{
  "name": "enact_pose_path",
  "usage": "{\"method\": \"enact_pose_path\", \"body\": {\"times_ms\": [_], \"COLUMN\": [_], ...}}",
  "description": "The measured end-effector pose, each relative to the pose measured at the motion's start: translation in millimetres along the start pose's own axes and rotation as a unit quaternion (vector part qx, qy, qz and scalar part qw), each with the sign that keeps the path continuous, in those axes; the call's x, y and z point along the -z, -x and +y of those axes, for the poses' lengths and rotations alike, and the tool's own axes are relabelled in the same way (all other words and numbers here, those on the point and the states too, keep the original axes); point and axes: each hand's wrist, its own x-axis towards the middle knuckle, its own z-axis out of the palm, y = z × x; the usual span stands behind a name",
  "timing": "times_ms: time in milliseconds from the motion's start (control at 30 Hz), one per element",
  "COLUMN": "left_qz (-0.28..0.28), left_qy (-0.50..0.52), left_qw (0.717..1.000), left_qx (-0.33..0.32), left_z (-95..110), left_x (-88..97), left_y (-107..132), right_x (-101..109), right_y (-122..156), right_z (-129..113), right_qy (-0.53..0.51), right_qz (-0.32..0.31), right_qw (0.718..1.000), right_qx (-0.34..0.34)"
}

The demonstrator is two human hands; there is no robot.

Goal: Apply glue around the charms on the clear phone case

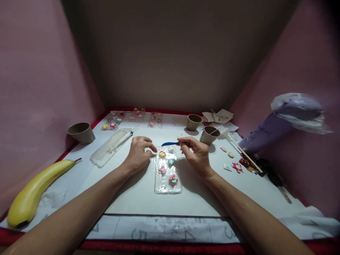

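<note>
A clear phone case [168,187] lies flat on the white board in front of me, coated with something glossy and transparent. Stuck on it are small charms, among them a pink animal charm [162,170], a pink flower-like charm [173,180] and a yellow charm [162,154]. My right hand [196,153] pinches a blue flat-bladed tool [170,143], its blade pointing left over the case's far edge. My left hand [140,152] rests beside the far left corner, fingers bent but apart, fingertips at or close to the edge; contact is unclear.
Left stand a banana [37,191], a cup [81,132] and a syringe in a clear case [113,147]. Decorated cases [155,119] lie at the back. Right are two cups [194,122], loose charms [237,167], a wooden stick [244,152] and a purple piping bag [262,131].
</note>
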Motion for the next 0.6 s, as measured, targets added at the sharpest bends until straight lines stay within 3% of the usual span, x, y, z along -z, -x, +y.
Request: {"method": "enact_pose_path", "body": {"times_ms": [600], "left_qz": [-0.002], "left_qy": [0.004], "left_qw": [1.000], "left_qx": [-0.013], "left_z": [0.0], "left_x": [0.2], "left_y": [1.4], "right_x": [4.1], "right_y": [-4.5], "right_z": [8.9], "right_qy": [0.004], "right_qz": [0.055], "right_qw": [0.997], "right_qx": [-0.047]}}
